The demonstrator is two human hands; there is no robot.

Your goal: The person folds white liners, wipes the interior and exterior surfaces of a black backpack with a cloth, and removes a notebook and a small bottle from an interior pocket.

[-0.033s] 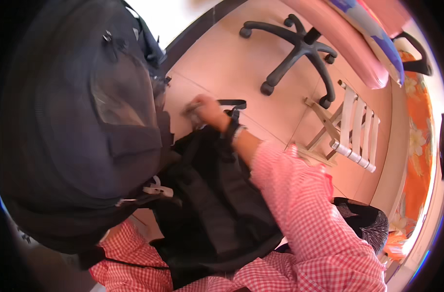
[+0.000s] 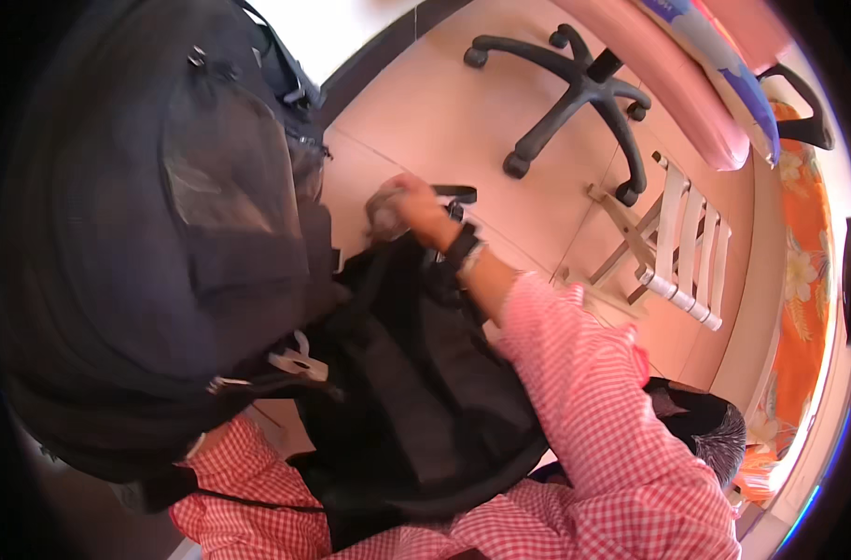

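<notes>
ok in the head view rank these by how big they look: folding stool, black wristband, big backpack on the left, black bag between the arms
1. big backpack, probably helped by being near the camera
2. black bag
3. folding stool
4. black wristband

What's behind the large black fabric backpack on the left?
The left forearm, in a red-and-white checked fabric sleeve, extends behind the backpack; pink tiled floor shows beyond its right side. The left hand and whatever else lies behind are covered.
</notes>
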